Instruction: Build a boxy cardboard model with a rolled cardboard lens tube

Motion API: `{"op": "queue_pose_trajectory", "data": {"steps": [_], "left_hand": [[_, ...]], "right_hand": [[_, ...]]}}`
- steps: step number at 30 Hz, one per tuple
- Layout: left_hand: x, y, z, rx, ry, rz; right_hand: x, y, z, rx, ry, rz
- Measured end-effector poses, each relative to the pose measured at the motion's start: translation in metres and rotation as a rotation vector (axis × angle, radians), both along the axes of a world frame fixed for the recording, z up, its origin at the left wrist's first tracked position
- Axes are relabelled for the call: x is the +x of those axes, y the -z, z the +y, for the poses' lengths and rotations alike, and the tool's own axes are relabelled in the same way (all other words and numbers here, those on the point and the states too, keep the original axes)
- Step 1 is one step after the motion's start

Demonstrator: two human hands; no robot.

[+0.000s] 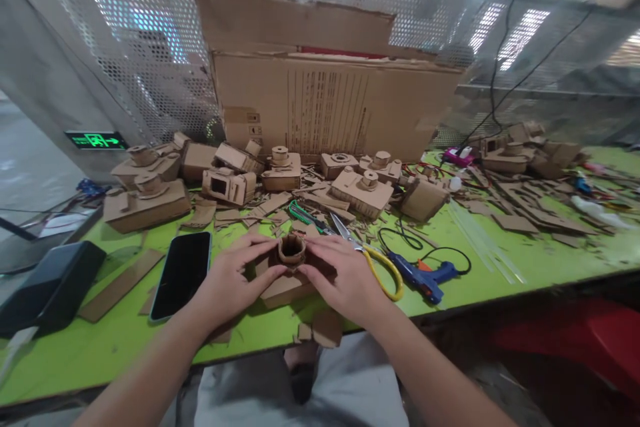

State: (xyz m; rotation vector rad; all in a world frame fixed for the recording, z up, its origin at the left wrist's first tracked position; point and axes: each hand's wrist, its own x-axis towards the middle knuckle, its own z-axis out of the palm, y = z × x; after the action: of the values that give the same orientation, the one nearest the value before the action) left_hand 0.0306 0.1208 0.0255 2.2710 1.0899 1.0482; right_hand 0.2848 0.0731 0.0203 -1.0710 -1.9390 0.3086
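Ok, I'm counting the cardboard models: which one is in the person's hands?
The nearest cardboard model, its open round tube between the left hand and right hand. The other models sit farther back, with no hand on them.

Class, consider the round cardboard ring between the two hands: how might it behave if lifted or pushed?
The cardboard ring is probably light, being hollow. Its thin wall, ridged inside, likely keeps its shape when gently handled but might buckle if squeezed. Being round, it could roll if loose on its side.
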Motion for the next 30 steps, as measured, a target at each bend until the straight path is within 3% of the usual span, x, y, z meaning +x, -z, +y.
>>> {"op": "queue_pose_trajectory", "data": {"steps": [9,24,30], "left_hand": [[0.002,0.0,0.0,-0.03,-0.007,-0.026],[0.01,0.003,-0.002,0.016,-0.049,-0.083],[0.011,0.0,-0.001,0.003,-0.049,-0.065]], "right_hand": [[-0.003,-0.006,0.001,-0.027,0.012,-0.02],[-0.008,0.005,0.0,-0.017,0.091,0.072],[-0.002,0.003,0.002,-0.055,0.024,0.05]]}}
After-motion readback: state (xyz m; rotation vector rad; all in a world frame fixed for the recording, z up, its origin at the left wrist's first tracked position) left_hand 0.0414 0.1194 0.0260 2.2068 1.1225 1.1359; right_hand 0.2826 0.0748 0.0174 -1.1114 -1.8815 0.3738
